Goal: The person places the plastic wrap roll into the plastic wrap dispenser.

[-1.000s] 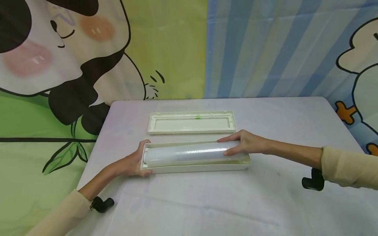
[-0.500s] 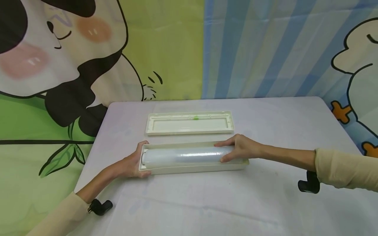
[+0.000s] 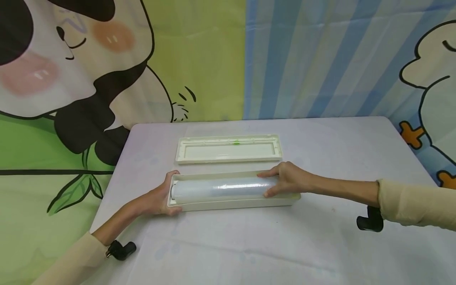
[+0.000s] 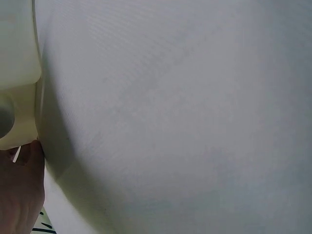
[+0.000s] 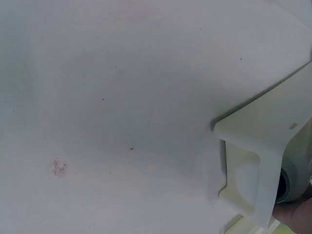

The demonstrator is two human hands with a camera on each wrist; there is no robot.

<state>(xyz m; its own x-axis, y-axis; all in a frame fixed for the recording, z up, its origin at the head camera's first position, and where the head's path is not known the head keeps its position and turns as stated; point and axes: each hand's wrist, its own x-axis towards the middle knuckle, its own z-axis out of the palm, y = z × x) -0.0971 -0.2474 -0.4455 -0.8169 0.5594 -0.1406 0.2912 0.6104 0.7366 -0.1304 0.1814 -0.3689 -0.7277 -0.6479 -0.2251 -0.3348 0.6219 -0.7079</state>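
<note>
A roll of cling film [image 3: 221, 188] lies lengthwise inside a long cream-white box [image 3: 235, 205] on the table. My left hand [image 3: 160, 198] grips the box's left end, thumb on the near side and fingers at the far corner. Over the roll's right end, my right hand [image 3: 290, 180] holds it between thumb and fingers, hiding that end in the head view. The right wrist view catches the roll's hollow end [image 5: 292, 180] inside the box [image 5: 263, 117], beside part of the right hand [image 5: 295, 214]. At the left wrist view's edge is the left hand [image 4: 19, 190], touching the box [image 4: 17, 44].
Behind the box lies its long lid [image 3: 229, 151], inner side up, with a small green piece [image 3: 236, 142] on a rail along it. A pale cloth [image 3: 228, 245] covers the table. A cartoon-printed curtain [image 3: 210, 59] hangs behind the far edge.
The roll's right end has sunk lower into the box, with my right hand moving down along with it. My left hand keeps its hold, and the head view has shifted slightly.
</note>
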